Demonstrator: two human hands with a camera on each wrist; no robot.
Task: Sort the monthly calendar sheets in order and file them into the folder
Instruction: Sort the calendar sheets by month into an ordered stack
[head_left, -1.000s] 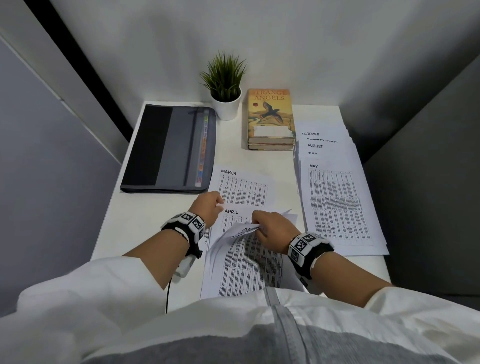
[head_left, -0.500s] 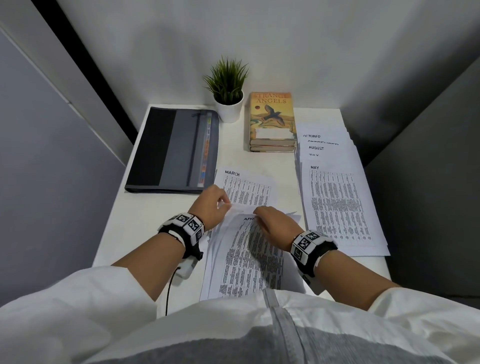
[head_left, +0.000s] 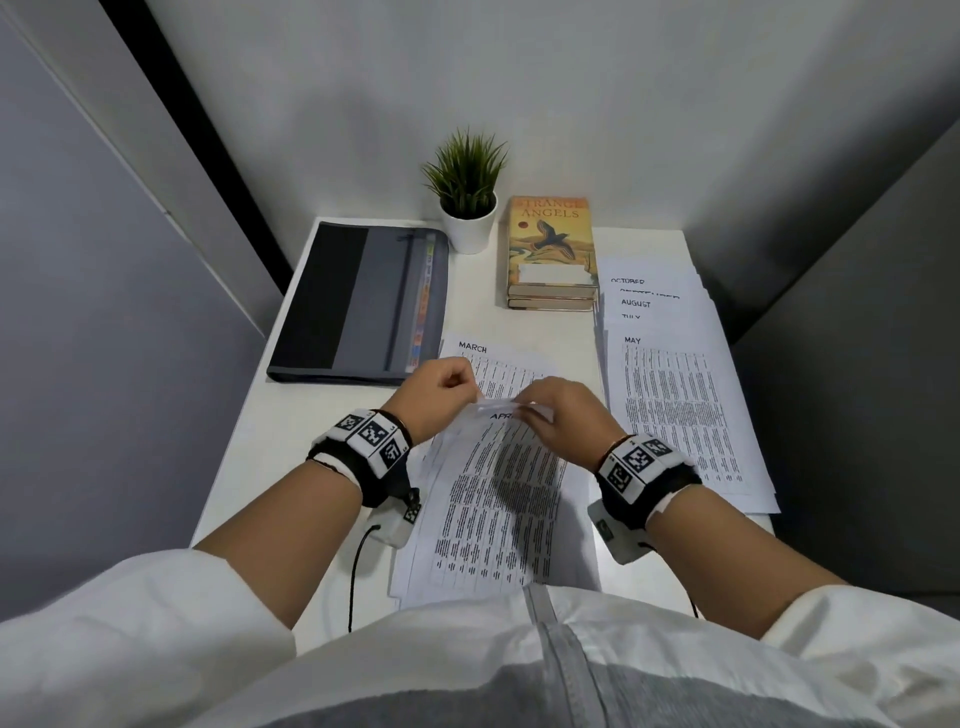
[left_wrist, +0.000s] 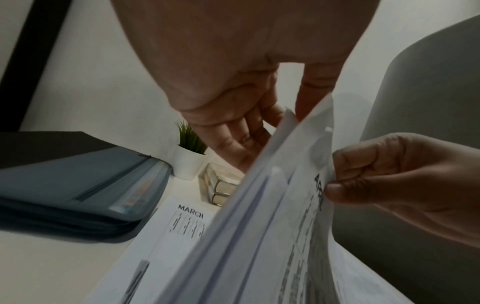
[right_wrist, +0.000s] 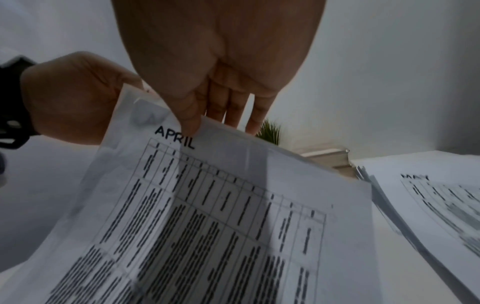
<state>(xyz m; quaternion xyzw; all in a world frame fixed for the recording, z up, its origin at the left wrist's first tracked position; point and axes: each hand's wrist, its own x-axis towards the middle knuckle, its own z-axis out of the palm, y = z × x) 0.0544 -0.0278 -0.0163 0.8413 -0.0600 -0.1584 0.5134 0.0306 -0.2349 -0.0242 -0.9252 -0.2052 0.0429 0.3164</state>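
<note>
Grey partition walls enclose the white desk (head_left: 291, 415) on three sides, leaving bare surface only at its near left. Both hands pinch the top edge of the APRIL sheet (head_left: 498, 493), lifted off the MARCH sheet (head_left: 498, 358): left hand (head_left: 441, 389) at the left corner, right hand (head_left: 558, 415) beside the heading. A fanned paper stack topped by MAY (head_left: 675, 405) overhangs the desk's right edge. The grey fabric zip folder (head_left: 358, 306) lies closed, far left.
</note>
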